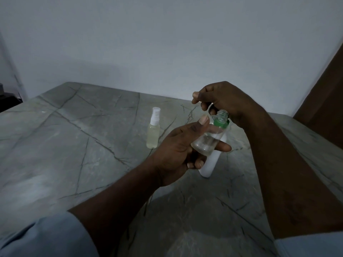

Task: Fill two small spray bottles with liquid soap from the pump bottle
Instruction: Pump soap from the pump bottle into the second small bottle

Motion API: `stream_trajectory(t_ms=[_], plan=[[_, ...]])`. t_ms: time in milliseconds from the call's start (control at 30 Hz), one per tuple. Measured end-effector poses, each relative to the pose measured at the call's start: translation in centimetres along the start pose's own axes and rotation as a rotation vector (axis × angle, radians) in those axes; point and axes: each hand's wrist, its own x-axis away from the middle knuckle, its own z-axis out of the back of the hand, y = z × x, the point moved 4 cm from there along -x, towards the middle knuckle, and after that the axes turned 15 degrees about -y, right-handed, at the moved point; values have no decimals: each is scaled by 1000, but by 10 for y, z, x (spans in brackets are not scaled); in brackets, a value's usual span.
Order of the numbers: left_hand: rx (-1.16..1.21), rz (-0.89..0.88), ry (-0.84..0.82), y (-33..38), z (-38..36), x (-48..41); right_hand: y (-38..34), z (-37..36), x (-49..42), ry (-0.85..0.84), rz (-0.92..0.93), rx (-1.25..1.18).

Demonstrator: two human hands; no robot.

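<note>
My left hand (178,147) grips a small clear spray bottle (205,142) with no cap, tilted to the right, its threaded neck up by the pump. Little liquid shows in it. Behind it the white pump bottle (208,165) with a green collar (220,123) stands on the table. My right hand (224,101) sits over its top with fingers curled round the pump head, which is mostly hidden. A second small spray bottle (153,131), capped in white and holding pale yellow liquid, stands upright to the left, apart from both hands.
The grey marble-patterned table (74,145) runs back to a pale wall. A brown panel (324,101) stands at the far right, and a dark object (5,101) sits past the table's left corner.
</note>
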Motion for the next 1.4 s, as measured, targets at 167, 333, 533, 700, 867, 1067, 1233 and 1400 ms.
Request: stream_trajectory(t_ms=[167,333,533,700,867,1067,1233,1400], plan=[[10,1,13,1,-1,1,5,-4,-2,-38,-41,-14],[14,-6,4,-1,0,1,4,-4,-3,-25,-33,2],[6,-6,9,1,-3,1,-2,0,-1,8,5,26],[2,5,22,3,-3,1,-1,0,-1,-8,-2,6],[16,17,31,2,-3,2,3,-5,-1,-54,-44,-8],[25,9,38,2,-2,2,3,-4,-2,-33,-41,15],[25,-10,19,4,-5,1,-2,0,0,17,-4,26],[6,8,27,5,-5,1,-1,1,-1,4,-1,1]])
